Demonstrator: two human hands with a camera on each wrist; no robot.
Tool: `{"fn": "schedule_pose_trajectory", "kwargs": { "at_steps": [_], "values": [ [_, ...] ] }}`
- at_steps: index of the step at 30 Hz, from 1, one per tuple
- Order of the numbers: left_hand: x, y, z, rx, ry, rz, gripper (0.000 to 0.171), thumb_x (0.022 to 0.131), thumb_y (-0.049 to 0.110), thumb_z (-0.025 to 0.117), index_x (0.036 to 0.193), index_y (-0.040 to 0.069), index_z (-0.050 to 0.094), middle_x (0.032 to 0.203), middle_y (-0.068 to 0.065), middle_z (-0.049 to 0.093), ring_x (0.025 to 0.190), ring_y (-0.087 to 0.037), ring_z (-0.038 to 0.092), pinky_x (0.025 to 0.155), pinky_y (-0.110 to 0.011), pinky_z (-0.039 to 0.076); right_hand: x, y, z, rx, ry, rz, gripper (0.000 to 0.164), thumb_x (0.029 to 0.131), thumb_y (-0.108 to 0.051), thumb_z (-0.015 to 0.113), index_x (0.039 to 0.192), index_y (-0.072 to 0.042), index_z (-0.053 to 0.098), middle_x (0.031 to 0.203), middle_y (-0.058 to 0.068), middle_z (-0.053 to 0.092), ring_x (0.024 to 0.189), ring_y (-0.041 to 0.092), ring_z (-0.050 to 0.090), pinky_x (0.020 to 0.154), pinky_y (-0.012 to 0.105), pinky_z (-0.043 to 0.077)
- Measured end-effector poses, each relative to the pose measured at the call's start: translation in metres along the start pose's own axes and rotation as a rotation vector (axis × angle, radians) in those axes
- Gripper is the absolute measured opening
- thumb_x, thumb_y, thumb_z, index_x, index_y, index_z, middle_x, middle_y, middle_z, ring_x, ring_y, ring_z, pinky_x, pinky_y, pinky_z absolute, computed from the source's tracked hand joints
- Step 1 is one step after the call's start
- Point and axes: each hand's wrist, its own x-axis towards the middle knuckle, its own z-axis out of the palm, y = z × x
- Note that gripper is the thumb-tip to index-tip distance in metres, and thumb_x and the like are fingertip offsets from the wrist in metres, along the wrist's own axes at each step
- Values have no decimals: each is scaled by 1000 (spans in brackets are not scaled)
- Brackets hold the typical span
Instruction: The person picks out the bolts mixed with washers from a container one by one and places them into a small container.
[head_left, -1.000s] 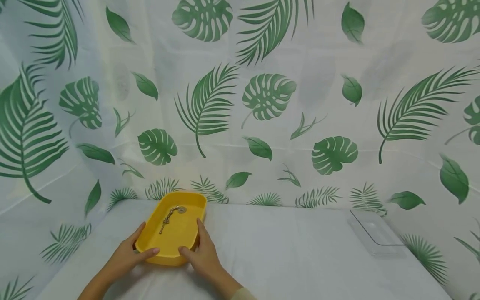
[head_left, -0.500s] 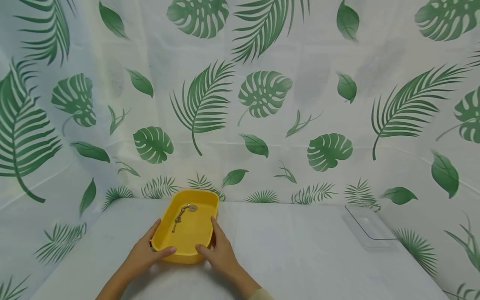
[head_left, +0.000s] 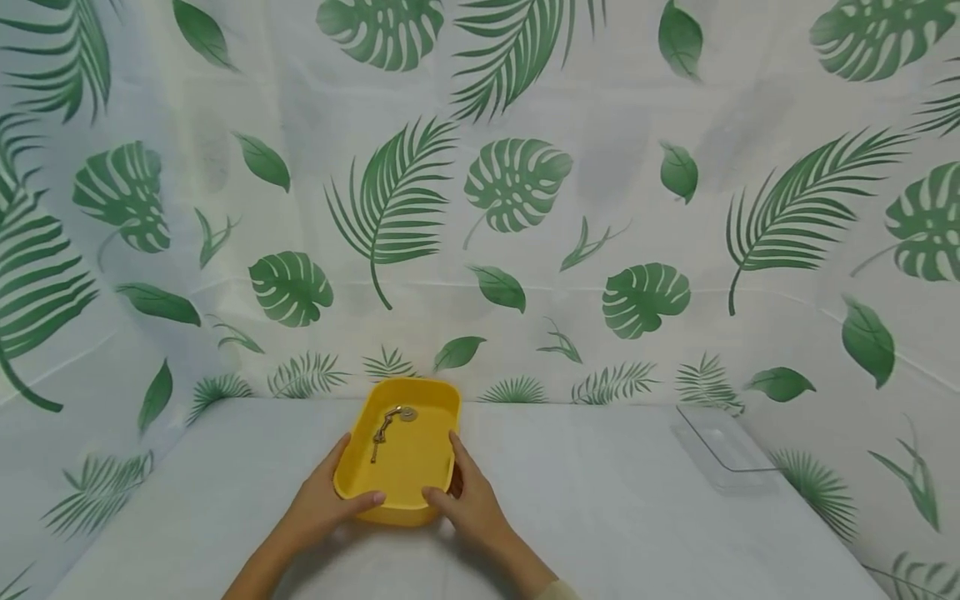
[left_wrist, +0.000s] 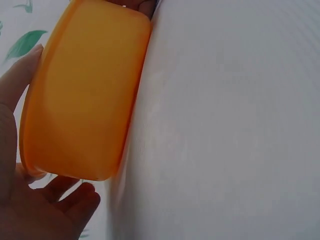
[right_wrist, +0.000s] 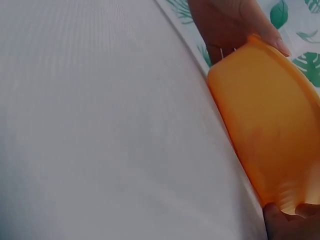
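A yellow plastic tray (head_left: 405, 467) with rounded corners is tilted toward me at the middle left of the table in the head view. Several small metal pieces resembling bolts (head_left: 380, 436) lie in a line inside it, along with round washer-like discs (head_left: 407, 413). My left hand (head_left: 322, 500) grips the near left corner, thumb over the front rim and fingers along the side. On the near right corner my right hand (head_left: 472, 504) holds it the same way. Both wrist views show the tray's outer wall (left_wrist: 90, 90), close to the white cloth.
A clear plastic container (head_left: 727, 454) with a dark rim stands at the table's right edge. White cloth (head_left: 585, 500) covers the table. Behind and at the sides hangs a white curtain (head_left: 420, 325) printed with green leaves.
Both hands have carried the yellow tray to the right, and it has turned slightly upright in the head view. The metal pieces keep their arrangement. The view has shifted a little.
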Motion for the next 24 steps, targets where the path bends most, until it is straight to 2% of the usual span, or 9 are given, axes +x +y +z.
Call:
{"fn": "schedule_pose_trajectory", "kwargs": {
  "at_steps": [2,5,10,12,16,19,24],
  "values": [
    [3,2,5,-17,3,20,117,78,47,82,162,3,14,159,-26,37,126,-33,55,110,-51,46,-2,2,-6,-19,5,10,90,93,-30,66,164,-12,14,166,18,29,147,32,44,118,43,39],
    [6,7,14,-45,-3,36,117,78,45,83,162,2,13,155,-26,40,114,-24,54,104,-44,47,-5,5,-15,-48,15,14,89,93,-30,66,164,-12,14,165,18,30,145,33,46,116,43,41],
    [6,16,28,-83,-21,26,121,77,48,83,163,6,10,161,-24,34,130,-30,53,116,-57,40,-9,9,-29,-70,23,38,90,94,-30,65,164,-14,12,165,17,32,144,31,47,115,43,44],
    [6,20,34,-91,-25,16,122,76,50,83,164,8,9,162,-22,35,130,-30,54,117,-60,38,-11,10,-36,-81,26,47,90,94,-30,65,164,-15,12,165,17,33,144,32,47,114,44,44],
    [5,27,45,-115,-27,19,123,76,48,84,164,9,8,159,-21,40,122,-26,58,115,-58,41,-16,10,-48,-99,36,53,89,94,-30,66,164,-17,13,163,19,35,142,32,50,113,44,46],
    [8,30,54,-158,-22,54,122,76,43,85,163,7,8,162,-21,35,129,-29,55,116,-57,40,-18,13,-56,-113,39,65,88,94,-30,66,164,-19,13,163,19,35,140,33,52,113,46,46],
    [13,37,69,-207,-18,111,121,75,39,87,163,9,10,163,-19,34,131,-30,52,115,-54,41,-22,17,-71,-149,64,92,87,93,-28,65,164,-22,17,165,17,32,139,36,53,114,50,46]
  ]
}}
